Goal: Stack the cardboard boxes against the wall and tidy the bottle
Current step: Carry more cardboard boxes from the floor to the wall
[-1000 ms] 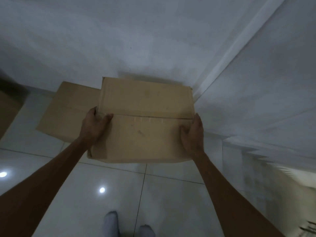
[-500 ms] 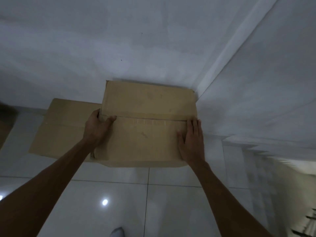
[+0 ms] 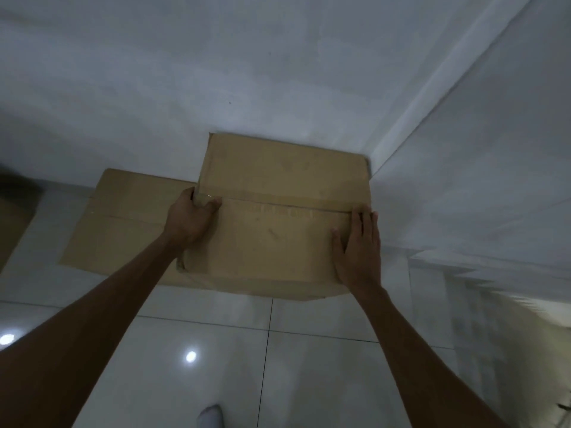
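A brown cardboard box (image 3: pixel 278 211) with a taped top seam stands in the corner, its far edge against the white wall. My left hand (image 3: pixel 190 219) grips its upper left edge, fingers curled over the side and thumb on the top. My right hand (image 3: pixel 358 245) lies flat on the top near the right edge, fingers straight. A second, lower cardboard box (image 3: pixel 123 220) sits to its left along the same wall, partly hidden by the first box and my left arm. No bottle is in view.
White walls (image 3: pixel 278 72) meet in a corner right of the box. Glossy white floor tiles (image 3: pixel 200 350) reflect ceiling lights. Another brown cardboard edge (image 3: pixel 12 230) shows at the far left. My socked foot (image 3: pixel 210 417) is at the bottom.
The box has gone forward and down into the corner against the wall. My right hand left the box's side and now lies flat on its top.
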